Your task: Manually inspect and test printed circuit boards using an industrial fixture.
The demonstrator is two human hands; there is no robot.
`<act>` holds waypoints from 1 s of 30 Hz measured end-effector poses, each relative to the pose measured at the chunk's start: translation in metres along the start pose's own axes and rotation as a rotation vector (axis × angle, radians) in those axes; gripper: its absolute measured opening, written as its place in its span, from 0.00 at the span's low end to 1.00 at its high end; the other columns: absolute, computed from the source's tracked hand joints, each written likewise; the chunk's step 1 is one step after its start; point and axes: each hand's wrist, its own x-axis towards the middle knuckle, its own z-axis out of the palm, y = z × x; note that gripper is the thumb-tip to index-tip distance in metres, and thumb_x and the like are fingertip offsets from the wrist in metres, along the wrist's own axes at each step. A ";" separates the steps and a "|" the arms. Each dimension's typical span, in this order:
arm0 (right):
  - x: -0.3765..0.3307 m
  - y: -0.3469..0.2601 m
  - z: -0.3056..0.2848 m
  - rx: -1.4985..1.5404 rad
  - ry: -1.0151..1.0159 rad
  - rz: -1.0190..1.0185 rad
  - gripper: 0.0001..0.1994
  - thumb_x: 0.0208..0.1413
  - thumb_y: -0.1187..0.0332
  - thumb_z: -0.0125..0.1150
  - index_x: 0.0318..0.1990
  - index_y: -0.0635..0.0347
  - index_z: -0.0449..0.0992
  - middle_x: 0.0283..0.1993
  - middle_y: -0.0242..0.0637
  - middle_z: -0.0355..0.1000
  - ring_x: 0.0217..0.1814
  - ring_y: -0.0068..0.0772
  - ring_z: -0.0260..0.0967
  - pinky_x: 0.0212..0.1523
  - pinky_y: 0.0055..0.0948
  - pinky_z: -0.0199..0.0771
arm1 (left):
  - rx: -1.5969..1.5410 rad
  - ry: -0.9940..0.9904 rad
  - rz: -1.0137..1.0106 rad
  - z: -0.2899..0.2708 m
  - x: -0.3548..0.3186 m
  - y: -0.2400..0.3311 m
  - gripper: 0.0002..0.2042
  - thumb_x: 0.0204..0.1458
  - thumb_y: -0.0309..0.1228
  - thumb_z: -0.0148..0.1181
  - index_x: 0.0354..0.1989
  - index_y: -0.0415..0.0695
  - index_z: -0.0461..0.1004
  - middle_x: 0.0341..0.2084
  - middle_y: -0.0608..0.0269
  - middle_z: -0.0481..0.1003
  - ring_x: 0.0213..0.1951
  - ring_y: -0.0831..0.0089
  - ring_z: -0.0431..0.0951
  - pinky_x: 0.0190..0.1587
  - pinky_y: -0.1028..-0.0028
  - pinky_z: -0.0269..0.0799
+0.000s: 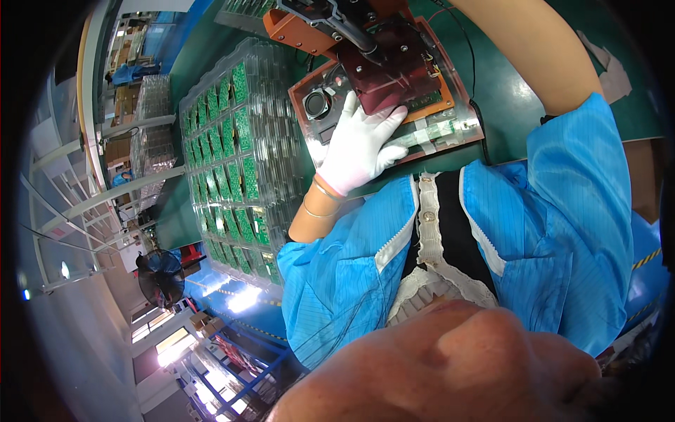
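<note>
My left hand (358, 144), in a white glove, lies flat with fingers spread on a test fixture (450, 91) made of orange and clear plates. Its fingertips touch the dark red press plate (394, 67) and the edge of a green circuit board strip (437, 130) lying in the fixture. A black lever handle (351, 32) rises above the plate, and a round black part (316, 103) sits beside my thumb. My bare right forearm (524, 49) reaches up past the fixture's right side, and that hand is cut off at the top edge.
Stacks of clear trays (232, 162) filled with several small green circuit boards stand to the left of the fixture on a green bench mat (513, 98). A black cable (472, 77) runs along the fixture's right. A floor fan (160, 274) and shelving are far left.
</note>
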 end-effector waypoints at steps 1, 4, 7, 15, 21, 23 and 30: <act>0.001 0.001 0.003 0.008 -0.008 0.002 0.09 0.57 0.66 0.67 0.33 0.64 0.81 0.29 0.36 0.78 0.22 0.20 0.67 0.25 0.17 0.68 | 0.003 -0.002 -0.011 0.001 -0.002 0.001 0.34 0.55 0.58 0.55 0.61 0.43 0.74 0.55 0.56 0.78 0.59 0.54 0.73 0.71 0.52 0.51; 0.002 -0.004 0.005 -0.109 0.044 0.055 0.09 0.57 0.65 0.67 0.34 0.63 0.81 0.29 0.35 0.78 0.23 0.20 0.68 0.26 0.18 0.69 | -0.086 -0.008 -0.096 0.011 0.001 0.003 0.35 0.55 0.60 0.54 0.61 0.42 0.74 0.54 0.56 0.78 0.57 0.55 0.75 0.72 0.50 0.49; 0.002 -0.001 0.006 -0.149 0.072 0.072 0.09 0.57 0.65 0.67 0.34 0.63 0.81 0.30 0.35 0.78 0.24 0.20 0.69 0.26 0.18 0.69 | -0.049 -0.023 -0.125 0.010 0.004 0.011 0.36 0.55 0.61 0.54 0.61 0.41 0.75 0.54 0.57 0.79 0.56 0.55 0.76 0.73 0.48 0.47; 0.003 0.003 0.000 -0.121 0.121 0.023 0.11 0.57 0.63 0.69 0.37 0.62 0.81 0.32 0.33 0.78 0.28 0.20 0.71 0.29 0.17 0.70 | 0.107 0.012 -0.110 0.011 0.011 0.022 0.37 0.54 0.62 0.54 0.57 0.39 0.77 0.54 0.56 0.79 0.52 0.58 0.79 0.72 0.42 0.45; 0.007 -0.001 0.007 -0.146 0.101 0.075 0.11 0.57 0.62 0.69 0.38 0.61 0.81 0.32 0.33 0.78 0.30 0.20 0.72 0.31 0.18 0.71 | 0.198 -0.014 -0.174 0.007 0.016 0.030 0.35 0.53 0.61 0.55 0.53 0.39 0.79 0.54 0.56 0.78 0.53 0.55 0.77 0.72 0.42 0.46; 0.017 0.013 0.014 -0.091 0.051 0.010 0.10 0.58 0.63 0.68 0.38 0.61 0.81 0.32 0.34 0.78 0.29 0.20 0.71 0.30 0.18 0.71 | 0.173 0.015 -0.216 0.003 0.002 0.028 0.33 0.53 0.60 0.55 0.52 0.40 0.80 0.54 0.57 0.78 0.55 0.54 0.76 0.72 0.42 0.46; 0.007 -0.003 0.006 -0.083 0.046 0.061 0.09 0.59 0.66 0.68 0.41 0.62 0.80 0.33 0.36 0.79 0.24 0.20 0.70 0.26 0.15 0.70 | 0.015 0.149 -0.238 0.001 -0.042 0.011 0.26 0.56 0.53 0.56 0.49 0.43 0.81 0.56 0.57 0.78 0.61 0.52 0.72 0.71 0.45 0.49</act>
